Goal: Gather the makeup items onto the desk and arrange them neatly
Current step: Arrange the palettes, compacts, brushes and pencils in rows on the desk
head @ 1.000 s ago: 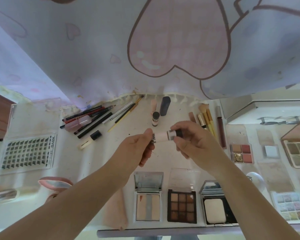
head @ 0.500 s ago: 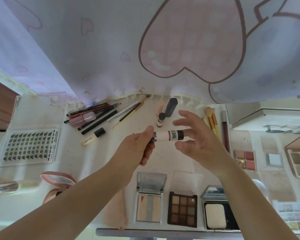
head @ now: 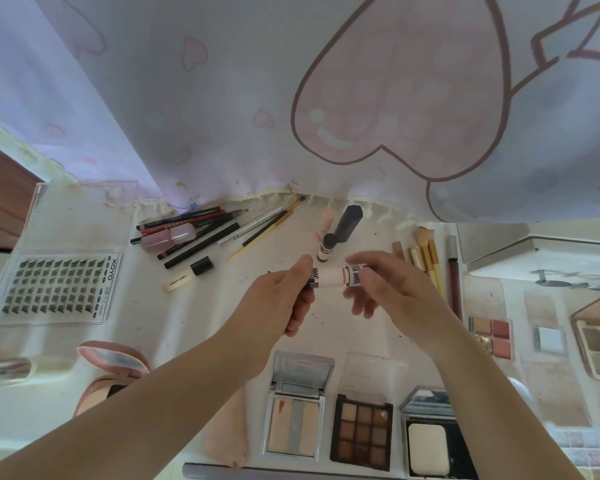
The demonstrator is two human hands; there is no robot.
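Now both hands hold one small pink tube with black ends above the white desk.
Left hand pinches one end; right hand, blurry, pinches the other. Bare desk lies just under them, between pencils behind and open powder cases near the front edge. A heart cloth hangs behind.

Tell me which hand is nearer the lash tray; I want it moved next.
Left. The left hand is nearer the lash tray, gripping the pink tube at desk centre; the right hand pinches the tube's far end.
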